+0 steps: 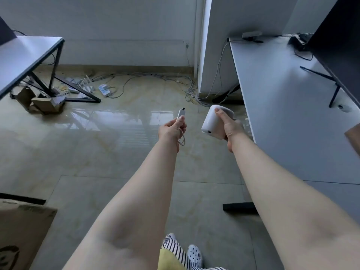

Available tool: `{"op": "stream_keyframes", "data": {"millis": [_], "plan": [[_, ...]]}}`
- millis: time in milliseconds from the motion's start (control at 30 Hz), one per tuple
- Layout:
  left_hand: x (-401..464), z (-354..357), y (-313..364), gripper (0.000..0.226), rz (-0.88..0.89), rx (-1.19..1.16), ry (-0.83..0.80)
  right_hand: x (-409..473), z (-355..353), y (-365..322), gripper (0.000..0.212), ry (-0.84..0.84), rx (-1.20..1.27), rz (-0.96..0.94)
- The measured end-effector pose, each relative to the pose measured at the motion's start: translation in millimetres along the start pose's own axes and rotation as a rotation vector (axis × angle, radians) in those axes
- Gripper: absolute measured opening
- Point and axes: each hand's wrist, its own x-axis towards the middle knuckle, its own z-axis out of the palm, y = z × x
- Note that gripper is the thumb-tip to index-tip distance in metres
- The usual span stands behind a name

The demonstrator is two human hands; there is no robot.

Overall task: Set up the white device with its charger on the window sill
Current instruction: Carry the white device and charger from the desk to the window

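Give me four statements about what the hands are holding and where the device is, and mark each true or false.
1. The right hand grips the white device. True.
2. The charger plug is already in the device's port. False: the left hand holds it apart from the device.
3. The device rests on the desk. False: it is held in the air, over the floor beside the desk.
4. A white cable loops below the left hand. True.

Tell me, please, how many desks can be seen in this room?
2. One desk stands at the far left with black legs; the other desk runs along the right, beside the right hand holding the white device. Others may lie outside the view.
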Motion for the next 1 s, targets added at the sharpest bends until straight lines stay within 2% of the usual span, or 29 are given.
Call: {"op": "stream_keyframes", "data": {"millis": [133,233,400,567,800,1000], "plan": [[37,5,6,0.021,-0.012,0.005,0.029,35,21,-4,0.051,-0.006,0.0,0.016],[68,9,14,0.024,-0.02,0.0,0.038,62,40,-7,0.047,-0.004,0.01,0.007],[126,19,37,0.021,-0.026,-0.002,0.047,112,82,-17,0.054,-0.007,-0.013,0.03],[188,26,76,0.012,-0.055,-0.016,0.056,160,130,-43,0.054,-0.014,-0.021,0.048],[257,43,147,0.012,-0.023,-0.018,0.054,216,193,-99,0.064,-0.04,-0.006,0.01],[315,62,187,0.013,0.014,0.001,0.053,268,242,-136,0.062,-0.075,-0.011,-0.022]]}}
